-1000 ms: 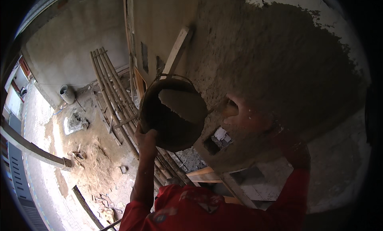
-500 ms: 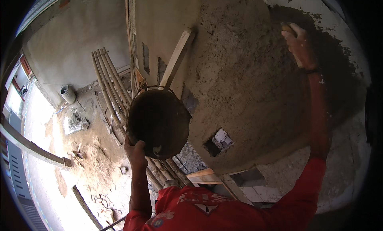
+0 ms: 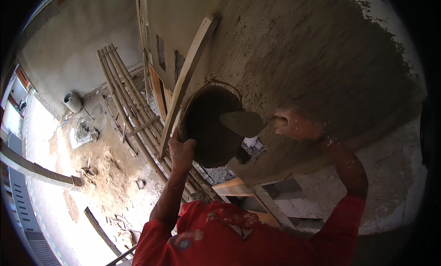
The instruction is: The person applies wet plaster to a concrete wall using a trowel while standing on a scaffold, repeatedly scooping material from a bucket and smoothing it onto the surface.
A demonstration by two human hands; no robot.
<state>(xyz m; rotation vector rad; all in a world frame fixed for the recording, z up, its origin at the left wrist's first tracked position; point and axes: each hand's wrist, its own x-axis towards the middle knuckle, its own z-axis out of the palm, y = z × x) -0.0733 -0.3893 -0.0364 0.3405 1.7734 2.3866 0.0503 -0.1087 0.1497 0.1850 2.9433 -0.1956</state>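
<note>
My left hand [image 3: 182, 151] grips the rim of a round, dark bucket [image 3: 206, 146] and holds it tilted, its mouth facing me. The inside is dark, so how much it holds is hard to see. My right hand [image 3: 298, 123] is closed round the handle of a trowel [image 3: 245, 124]. The trowel's pointed blade reaches over the bucket's right side, near its opening. Behind both hands stands a wall with wet grey mortar [image 3: 312, 59], rough and darker toward the right.
A wooden beam [image 3: 188, 82] leans against the wall just beyond the bucket. Bamboo poles [image 3: 124, 96] tied together run below on the left. On the ground lie a sand heap [image 3: 108, 174] and a grey bucket [image 3: 72, 102]. A square hole [image 3: 251, 148] opens in the wall.
My right hand has come down and left from high on the wall, bringing the trowel to the bucket. My left hand and the bucket have shifted to the right.
</note>
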